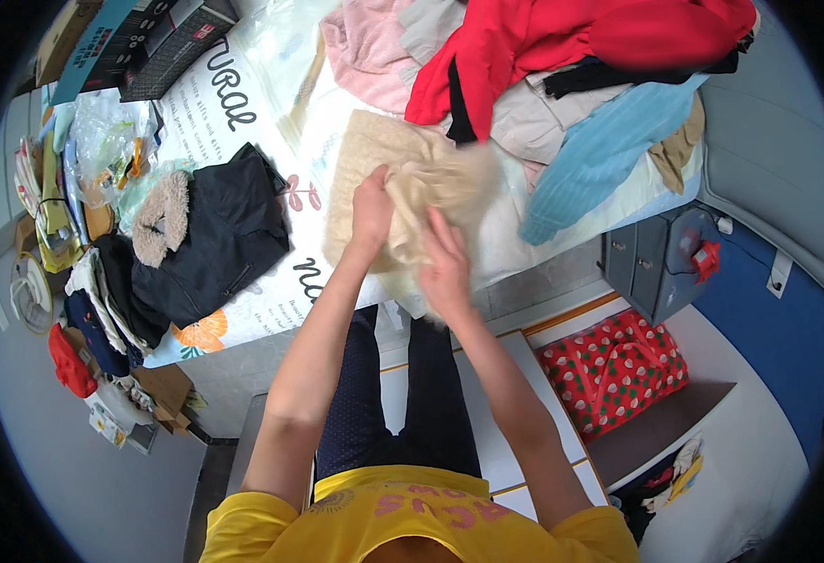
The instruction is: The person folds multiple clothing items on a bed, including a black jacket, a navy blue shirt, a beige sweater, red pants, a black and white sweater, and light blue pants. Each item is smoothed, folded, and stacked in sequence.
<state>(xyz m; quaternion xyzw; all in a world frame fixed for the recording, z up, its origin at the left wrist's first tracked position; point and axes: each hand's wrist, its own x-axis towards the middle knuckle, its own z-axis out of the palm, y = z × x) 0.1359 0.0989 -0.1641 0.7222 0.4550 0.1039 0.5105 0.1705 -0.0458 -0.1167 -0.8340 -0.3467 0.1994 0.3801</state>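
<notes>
A cream fleece garment (362,151) lies on the bed in front of me, partly spread and partly bunched. My left hand (372,211) grips a fold near its middle. Against the bunched part rests my right hand (447,271), its fingers extended over the cloth; whether it pinches the fabric is hidden. The garment's right side is blurred by motion, and its fuzzy lower edge hangs over the bed's front edge by my right wrist. To the left lies a folded black jacket (222,229) with a beige fleece collar (160,219).
A red garment (503,49), a pink one (366,53) and a light-blue one (595,155) heap at the back right. Boxes (172,53) and plastic bags (109,137) stand far left. Right of the bed are a grey nightstand (654,260) and a red patterned bag (616,369).
</notes>
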